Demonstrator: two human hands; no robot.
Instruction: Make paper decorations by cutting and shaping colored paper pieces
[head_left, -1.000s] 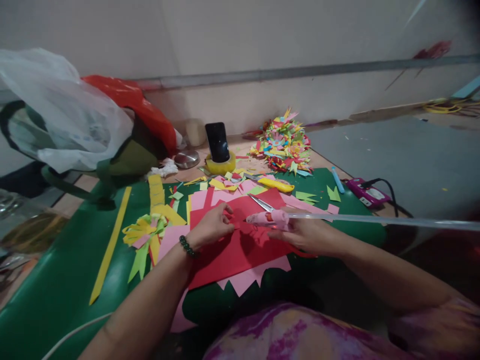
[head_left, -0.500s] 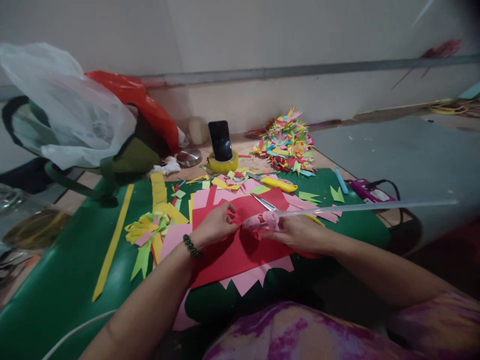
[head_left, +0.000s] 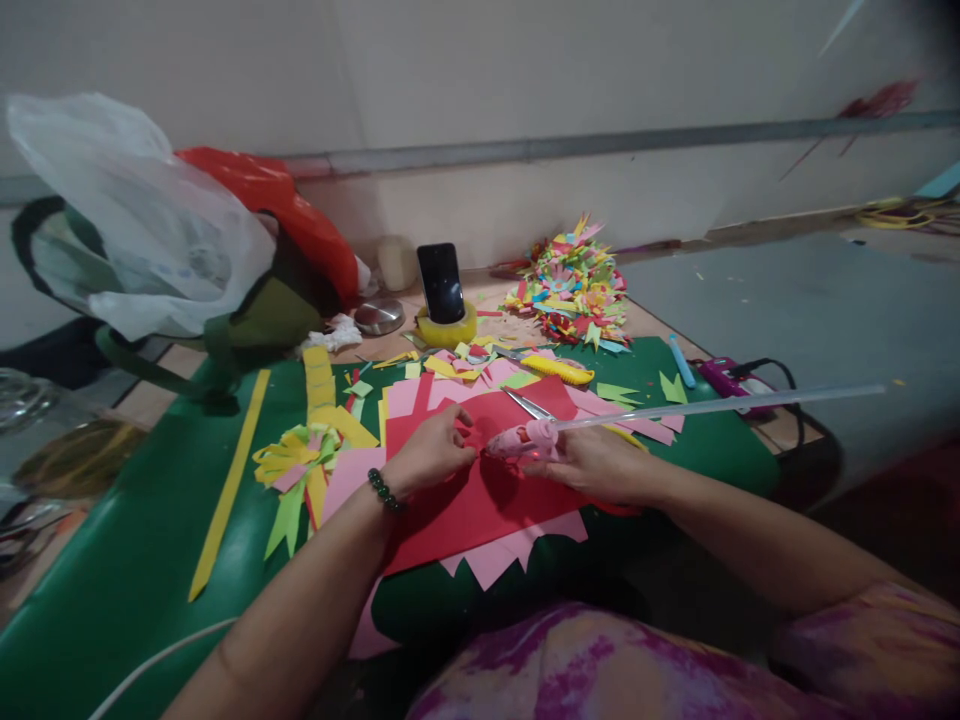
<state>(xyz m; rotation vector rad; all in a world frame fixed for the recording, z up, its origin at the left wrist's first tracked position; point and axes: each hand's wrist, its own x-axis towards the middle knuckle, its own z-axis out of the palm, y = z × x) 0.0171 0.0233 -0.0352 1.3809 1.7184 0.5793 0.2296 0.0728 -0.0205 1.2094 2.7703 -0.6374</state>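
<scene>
My right hand (head_left: 600,462) is closed around a pink hot glue gun (head_left: 529,438), its nozzle pointing left. A long translucent glue stick (head_left: 720,407) juts out of the gun's back end. Just left of the nozzle, my left hand (head_left: 435,448) has its thumb and fingers pinched together; what they hold is too small and too red against the sheet to make out. Beneath both hands lies a red paper sheet (head_left: 450,530) over pink paper (head_left: 487,562) with jagged edges. Scissors (head_left: 529,404) rest on the red sheet behind the gun, their handles partly hidden by my right hand.
A paper flower (head_left: 300,458) and a yellow strip (head_left: 229,490) lie left on the green mat (head_left: 142,540). Behind are a yellow cutter (head_left: 559,370), a phone (head_left: 441,283) on a tape roll (head_left: 448,327), and a colourful paper heap (head_left: 574,285). Bags (head_left: 172,230) stand back left.
The glue stick's free end has dipped slightly. Both hands keep nearly the same place, and the view has shifted a little.
</scene>
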